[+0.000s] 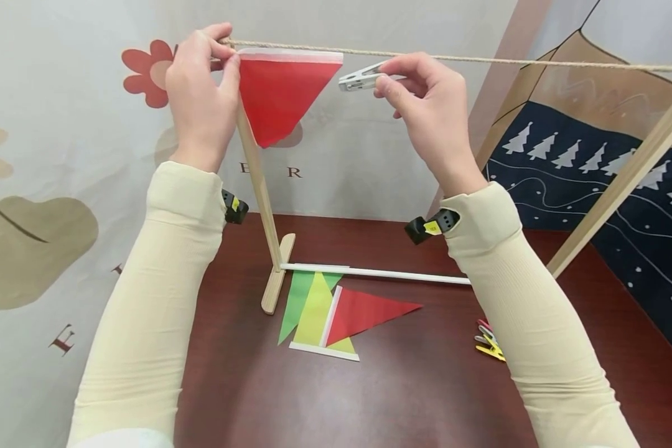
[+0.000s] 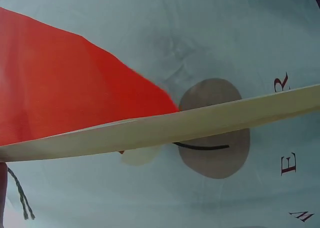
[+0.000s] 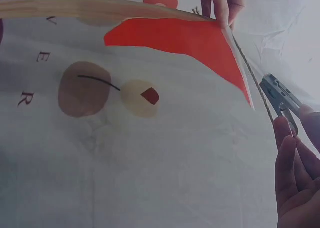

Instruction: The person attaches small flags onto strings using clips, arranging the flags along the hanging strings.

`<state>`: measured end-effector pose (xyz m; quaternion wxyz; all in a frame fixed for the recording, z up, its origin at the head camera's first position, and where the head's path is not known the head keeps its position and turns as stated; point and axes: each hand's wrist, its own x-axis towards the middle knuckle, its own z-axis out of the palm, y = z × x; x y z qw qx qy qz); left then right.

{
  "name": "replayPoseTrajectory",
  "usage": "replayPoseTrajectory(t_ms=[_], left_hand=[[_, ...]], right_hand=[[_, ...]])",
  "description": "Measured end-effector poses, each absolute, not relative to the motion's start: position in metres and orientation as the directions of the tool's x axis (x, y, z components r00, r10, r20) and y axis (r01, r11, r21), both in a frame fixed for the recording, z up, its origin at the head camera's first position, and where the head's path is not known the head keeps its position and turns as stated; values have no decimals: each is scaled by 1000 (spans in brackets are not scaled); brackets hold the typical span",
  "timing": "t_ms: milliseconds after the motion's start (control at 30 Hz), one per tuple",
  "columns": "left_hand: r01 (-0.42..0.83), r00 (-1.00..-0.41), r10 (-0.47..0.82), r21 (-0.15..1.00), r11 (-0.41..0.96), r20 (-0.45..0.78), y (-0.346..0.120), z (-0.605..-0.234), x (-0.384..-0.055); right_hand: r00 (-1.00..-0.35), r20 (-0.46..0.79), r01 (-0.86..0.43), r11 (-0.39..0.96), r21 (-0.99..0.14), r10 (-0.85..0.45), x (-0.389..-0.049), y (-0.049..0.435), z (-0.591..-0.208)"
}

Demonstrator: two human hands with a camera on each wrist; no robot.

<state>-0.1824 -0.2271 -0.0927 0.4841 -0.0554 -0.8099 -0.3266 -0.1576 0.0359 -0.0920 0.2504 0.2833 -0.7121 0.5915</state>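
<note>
A red pennant with a white top band hangs along the twine rope beside the left wooden post. My left hand pinches its upper left corner at the rope, right at the top of the post. Just right of the pennant's other corner, my right hand holds a pale grey clothespin between thumb and fingers. Its tip points left toward the pennant. In the right wrist view, the clothespin is close beside the rope. The left wrist view shows the pennant but hardly any of the hand.
On the dark red table lie a green pennant, a yellow pennant and another red pennant, overlapping. Several colored clothespins lie near my right forearm. A white bar runs low from the left post toward the right post.
</note>
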Motion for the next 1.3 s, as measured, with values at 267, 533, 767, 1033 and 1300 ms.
replayPoseTrajectory(t_ms=[267,533,767,1033,1300], left_hand=[[364,-482,-189,392,845,856,-231,-93,-182],[382,-445,-185,373,846,876,-234,-93,-180],[380,-451,-202,391,838,870,-235,-96,-174],[414,-430,-223,411,812,875,-232,-96,-171],[488,-404,-215,408,772,889,-231,-94,-169]], right_hand=[[-679,729,-732,133,-668,-80,-157,29,-88],[-649,757,-760,99,-642,-72,-155,20,-82],[-657,752,-754,54,-655,-55,-156,9,-79],[-662,745,-749,68,-659,-79,-157,4,-73],[-670,736,-742,144,-655,-98,-160,4,-65]])
